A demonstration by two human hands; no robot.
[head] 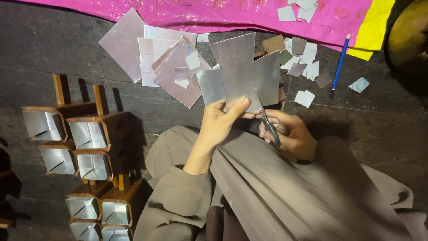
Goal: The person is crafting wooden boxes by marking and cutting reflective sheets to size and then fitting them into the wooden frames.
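**Shiny Card and Scissors Over the Lap**

The biggest thing is the dark floor (pixel 53 44), which fills most of the frame. A pink sheet (pixel 249 13) runs along the top, with a yellow edge (pixel 376 22) at the upper right.

Next comes the person's brown robe (pixel 276 196), low in the middle. At the left stand stacked little brown boxes (pixel 91 147), silver inside.

A pile of shiny square sheets (pixel 165 62) lies in the upper middle. Small cut bits (pixel 305 67) are scattered to the upper right, near a blue pencil (pixel 341 60).

In the middle of the frame is a silver cross-shaped card (pixel 243 71). It is held up above the lap. Its long side runs up and down in the picture.

The left hand (pixel 220 122) is closed on the card's bottom edge, with the thumb pressed on the front. So the card goes up from that grip.

The right hand (pixel 290 134) is wrapped shut around dark scissors (pixel 269 127). The scissors point up toward the card's lower right corner. They look like they touch it, but I cannot tell for sure. The left hand is the nearer one to the card.
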